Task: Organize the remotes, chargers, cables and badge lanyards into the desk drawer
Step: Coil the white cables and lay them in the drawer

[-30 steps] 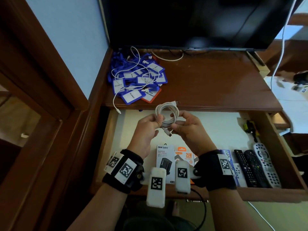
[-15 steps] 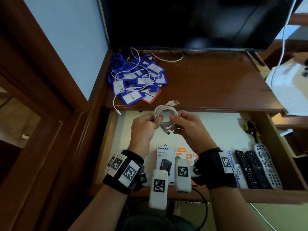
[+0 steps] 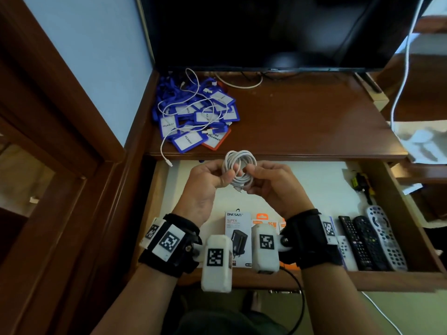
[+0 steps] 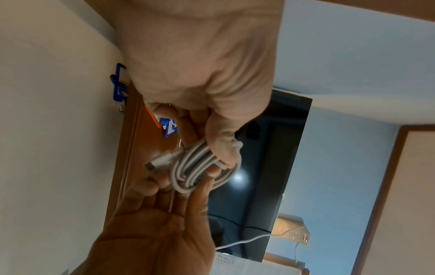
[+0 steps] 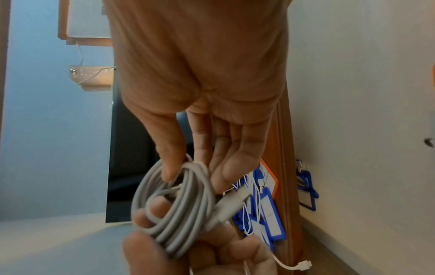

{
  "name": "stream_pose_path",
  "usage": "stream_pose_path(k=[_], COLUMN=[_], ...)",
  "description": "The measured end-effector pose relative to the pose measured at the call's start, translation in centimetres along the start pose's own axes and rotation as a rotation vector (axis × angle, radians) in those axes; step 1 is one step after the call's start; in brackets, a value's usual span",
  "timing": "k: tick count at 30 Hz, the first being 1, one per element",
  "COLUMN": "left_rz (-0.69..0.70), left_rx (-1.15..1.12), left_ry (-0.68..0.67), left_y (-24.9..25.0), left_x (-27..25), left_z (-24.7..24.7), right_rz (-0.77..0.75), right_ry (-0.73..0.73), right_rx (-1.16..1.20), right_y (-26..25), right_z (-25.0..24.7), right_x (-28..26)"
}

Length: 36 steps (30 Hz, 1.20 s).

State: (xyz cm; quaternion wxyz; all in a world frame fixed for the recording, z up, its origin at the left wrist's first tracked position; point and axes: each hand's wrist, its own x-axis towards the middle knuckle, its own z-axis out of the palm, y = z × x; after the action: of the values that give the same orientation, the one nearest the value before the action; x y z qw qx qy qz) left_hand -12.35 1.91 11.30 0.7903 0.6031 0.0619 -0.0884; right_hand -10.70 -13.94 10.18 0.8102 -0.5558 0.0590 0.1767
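Both hands, left hand [image 3: 205,180] and right hand [image 3: 271,182], pinch a coiled white charging cable [image 3: 239,169] above the open wooden desk drawer [image 3: 399,204]; below them sit boxed chargers [image 3: 238,228], with three remotes [image 3: 370,240] off to the right.

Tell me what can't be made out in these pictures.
- Charger boxes: head view, lower halves hidden behind the wrist cameras.
- Small white remote: head view, mostly covered by the right hand's wrist strap.
- Coiled cable: the plug's type is too blurred in the right wrist view.
- Lanyards: cut off by the palms in both wrist views.
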Motion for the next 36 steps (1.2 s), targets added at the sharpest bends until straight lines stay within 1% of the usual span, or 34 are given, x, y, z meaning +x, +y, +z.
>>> stream_pose_path(k=[3, 5, 6, 8, 10, 14, 16, 20, 22, 27, 31, 36], left_rz=[-0.005, -0.038, -0.064, -0.114, -0.146, -0.186, -0.179, -0.125, -0.094, -0.026, -0.03, -0.05], left_rx=[0.037, 0.119, 0.151, 0.194, 0.223, 0.292, 0.318, 0.401, 0.461, 0.564, 0.596, 0.594], left_ry=[-0.068, -0.058, -0.038, 0.014, 0.041, 0.078, 0.102, 0.125, 0.139, 0.194, 0.215, 0.224], left_y=[0.2, 0.3, 0.4, 0.6, 0.7, 0.3, 0.1, -0.5, -0.8, -1.3, -1.7, -2.4], left_x=[0.3, 0.7, 0.8, 0.9, 0.8, 0.7, 0.6, 0.9, 1.1, 1.2, 1.5, 1.6], left_z=[-0.4, -0.6, -0.6, -0.4, -0.1, 0.2, 0.2, 0.2, 0.1, 0.4, -0.1, -0.4], right_rz=[-0.008, -0.055, -0.115, -0.309, -0.489, -0.703, -0.763, -0.775, -0.766, -0.667, -0.533, -0.502], right_ry=[0.039, 0.087, 0.119, 0.165, 0.171, 0.19, 0.219, 0.252, 0.237, 0.247, 0.25, 0.281], right_rx=[-0.079, -0.224, -0.352, -0.672, -0.886, -0.971, -0.997, -1.043, -1.068, -1.071, -0.977, -1.012], right_y=[0.0, 0.2, 0.4, 0.7, 1.0, 1.3, 1.4, 1.8, 1.8, 2.2, 2.4, 1.8], right_z=[0.1, 0.3, 0.3, 0.4, 0.6, 0.5, 0.2, 0.1, 0.1, 0.3, 0.1, -0.2], right_x=[0.0, 0.1, 0.2, 0.3, 0.4, 0.6, 0.7, 0.5, 0.5, 0.0, 0.1, 0.1])
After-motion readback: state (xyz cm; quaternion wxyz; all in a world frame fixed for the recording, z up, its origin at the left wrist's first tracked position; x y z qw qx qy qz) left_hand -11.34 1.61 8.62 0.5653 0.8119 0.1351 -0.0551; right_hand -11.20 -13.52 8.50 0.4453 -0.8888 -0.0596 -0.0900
